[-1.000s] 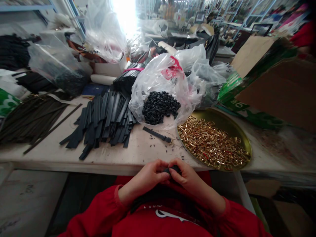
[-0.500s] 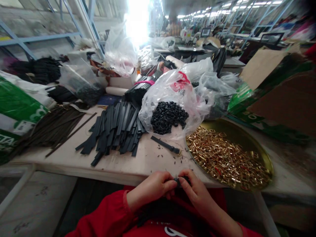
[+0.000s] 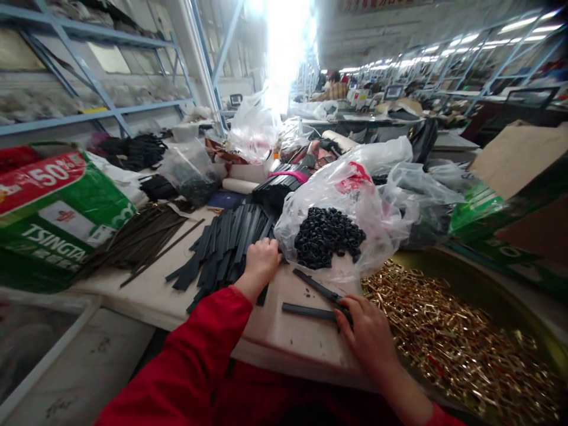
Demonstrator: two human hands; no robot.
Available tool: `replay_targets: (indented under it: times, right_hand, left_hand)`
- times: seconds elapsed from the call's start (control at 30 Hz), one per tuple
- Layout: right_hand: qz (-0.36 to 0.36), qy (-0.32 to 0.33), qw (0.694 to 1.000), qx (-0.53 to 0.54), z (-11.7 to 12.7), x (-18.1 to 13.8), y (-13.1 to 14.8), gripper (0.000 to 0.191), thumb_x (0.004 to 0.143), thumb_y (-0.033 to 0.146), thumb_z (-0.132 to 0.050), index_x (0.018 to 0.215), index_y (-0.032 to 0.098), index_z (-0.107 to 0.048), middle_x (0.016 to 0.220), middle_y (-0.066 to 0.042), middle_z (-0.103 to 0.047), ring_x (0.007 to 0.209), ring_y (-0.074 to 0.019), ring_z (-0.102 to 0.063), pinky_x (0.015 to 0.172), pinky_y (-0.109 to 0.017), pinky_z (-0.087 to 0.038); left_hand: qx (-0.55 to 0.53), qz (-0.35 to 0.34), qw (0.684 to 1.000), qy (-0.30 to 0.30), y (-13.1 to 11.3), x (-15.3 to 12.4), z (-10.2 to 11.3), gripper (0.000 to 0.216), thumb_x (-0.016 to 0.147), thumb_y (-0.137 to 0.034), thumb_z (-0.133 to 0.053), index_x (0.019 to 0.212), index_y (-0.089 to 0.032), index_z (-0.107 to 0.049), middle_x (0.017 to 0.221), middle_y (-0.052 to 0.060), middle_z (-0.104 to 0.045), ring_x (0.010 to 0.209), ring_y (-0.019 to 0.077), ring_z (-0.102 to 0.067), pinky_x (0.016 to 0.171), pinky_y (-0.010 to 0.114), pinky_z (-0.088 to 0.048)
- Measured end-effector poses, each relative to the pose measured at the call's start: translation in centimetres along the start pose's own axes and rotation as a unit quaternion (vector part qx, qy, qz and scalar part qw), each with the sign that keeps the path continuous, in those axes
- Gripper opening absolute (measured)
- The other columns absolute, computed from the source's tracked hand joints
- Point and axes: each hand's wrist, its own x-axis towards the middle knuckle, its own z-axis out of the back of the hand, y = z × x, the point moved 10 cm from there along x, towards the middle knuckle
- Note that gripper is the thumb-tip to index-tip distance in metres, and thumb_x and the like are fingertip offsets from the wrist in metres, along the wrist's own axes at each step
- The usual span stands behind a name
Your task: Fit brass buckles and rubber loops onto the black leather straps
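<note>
My left hand point(image 3: 261, 258) reaches out in a red sleeve and rests curled on the near end of a pile of black straps point(image 3: 226, 245) on the table. My right hand point(image 3: 366, 328) lies on the table with its fingers on the end of a black strap point(image 3: 308, 312) laid flat. A second black strap point(image 3: 317, 286) lies just beyond it, slanted. Behind them a clear plastic bag point(image 3: 350, 201) holds several black rings point(image 3: 328, 235).
A round gold tray point(image 3: 492, 290) of small gold buckles sits at the right. Thin dark strips point(image 3: 137, 239) and a green printed bag point(image 3: 53, 219) lie at the left. More bags, cardboard and shelving crowd the back. The table edge point(image 3: 146, 310) runs near me.
Both hands were together at my lap working a small black piece. Now the left has reached forward to the strap pile and the right has laid a strap on the table.
</note>
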Motion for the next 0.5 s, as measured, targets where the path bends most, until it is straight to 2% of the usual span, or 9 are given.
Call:
replay_targets:
  times: [0.1, 0.2, 0.27, 0.37, 0.43, 0.5]
  right_hand:
    - [0.014, -0.012, 1.000, 0.014, 1.0, -0.6, 0.5, 0.019, 0.084, 0.031, -0.049, 0.095, 0.017, -0.057, 0.101, -0.010, -0.061, 0.092, -0.0261, -0.055, 0.079, -0.040, -0.041]
    - [0.022, -0.014, 0.998, 0.049, 2.4, -1.2, 1.1, 0.015, 0.085, 0.027, -0.046, 0.092, 0.017, -0.056, 0.099, -0.010, -0.062, 0.091, -0.0251, -0.056, 0.078, -0.040, -0.041]
    - [0.012, -0.005, 0.996, 0.085, 2.9, -1.3, 1.5, 0.015, 0.085, 0.025, -0.045, 0.092, 0.017, -0.055, 0.090, -0.009, -0.062, 0.084, -0.0233, -0.057, 0.074, -0.038, -0.043]
    - [0.009, 0.026, 0.987, 0.155, 2.6, -0.5, 3.1, 0.029, 0.083, 0.024, -0.047, 0.111, 0.015, -0.048, 0.082, -0.007, -0.061, 0.074, -0.0206, -0.058, 0.067, -0.034, -0.046]
    - [0.052, 0.039, 0.976, 0.207, 2.4, 0.1, 5.5, 0.040, 0.079, 0.023, -0.052, 0.118, 0.015, -0.044, 0.088, -0.008, -0.062, 0.079, -0.0211, -0.058, 0.070, -0.034, -0.047]
    - [0.097, 0.041, 0.958, 0.267, 2.6, 0.4, 7.7, 0.028, 0.078, 0.022, -0.052, 0.105, 0.018, -0.052, 0.089, -0.008, -0.061, 0.081, -0.0210, -0.057, 0.074, -0.035, -0.047]
  left_hand:
    - [0.014, 0.004, 1.000, 0.006, 0.5, 1.5, -0.9, 0.020, 0.081, -0.016, -0.044, 0.088, -0.006, -0.061, 0.085, 0.018, -0.062, 0.082, 0.0282, -0.061, 0.068, 0.036, -0.043]
    - [0.025, -0.001, 1.000, -0.008, 0.2, 0.3, 0.0, 0.026, 0.082, -0.007, -0.034, 0.086, -0.004, -0.060, 0.081, 0.019, -0.062, 0.075, 0.0285, -0.062, 0.062, 0.036, -0.043]
    - [0.031, -0.013, 0.999, -0.028, -0.5, -2.0, 1.8, 0.028, 0.083, -0.006, -0.031, 0.087, -0.005, -0.058, 0.081, 0.018, -0.061, 0.075, 0.0287, -0.061, 0.062, 0.037, -0.044]
    - [0.023, -0.054, 0.996, -0.063, -3.0, -7.0, 4.8, 0.024, 0.085, -0.010, -0.034, 0.088, -0.012, -0.057, 0.084, 0.013, -0.061, 0.078, 0.0260, -0.059, 0.068, 0.037, -0.044]
    - [-0.044, -0.145, 0.982, -0.110, -6.4, -10.9, 6.8, 0.018, 0.085, -0.014, -0.038, 0.084, -0.016, -0.056, 0.078, 0.008, -0.061, 0.072, 0.0224, -0.058, 0.066, 0.035, -0.045]
    - [-0.149, -0.248, 0.950, -0.119, -9.5, -14.1, 8.0, 0.015, 0.084, -0.016, -0.042, 0.079, -0.017, -0.056, 0.072, 0.005, -0.060, 0.066, 0.0183, -0.057, 0.061, 0.029, -0.046]
